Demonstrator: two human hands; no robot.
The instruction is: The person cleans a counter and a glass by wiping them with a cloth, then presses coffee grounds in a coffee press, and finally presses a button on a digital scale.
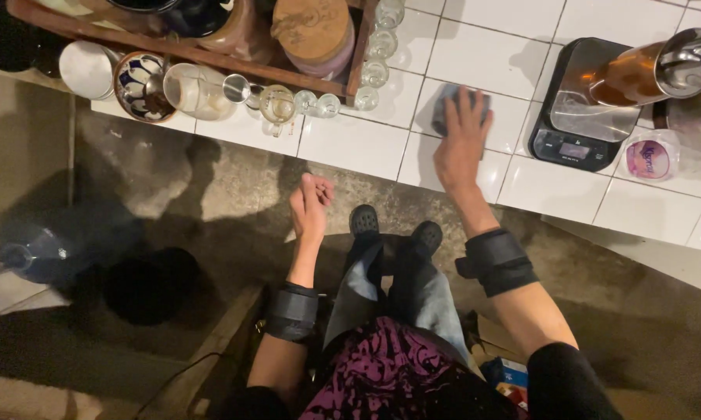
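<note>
**Right hand flat on a cloth, left hand free over the floor**

The right hand (pixel 461 140) lies palm down with its fingers spread on a small grey-blue cloth (pixel 446 105), pressing it flat against the white tiled surface (pixel 350 144) rather than gripping it. The cloth sits near the front edge of the surface, between a row of small clear glasses (pixel 375 71) to its left and a black kitchen scale (pixel 580 109) to its right. The left hand (pixel 310 206) hangs in front of the surface, over the concrete floor (pixel 171 194), its fingers loosely curled and holding nothing.

A dark band wraps each forearm. Below the hands, the person's two dark shoes (pixel 395 227) stand on the floor close to the surface.

At the back left of the surface stands a wooden tray (pixel 210 54) holding jars and lidded pots, with a blue-and-white patterned bowl (pixel 141 85) and a clear glass jar (pixel 199 89) just in front of it. Over the scale leans a metal-and-amber vessel (pixel 653 70), and just beside the scale lies a small round container with a pink lid (pixel 649 158).
</note>
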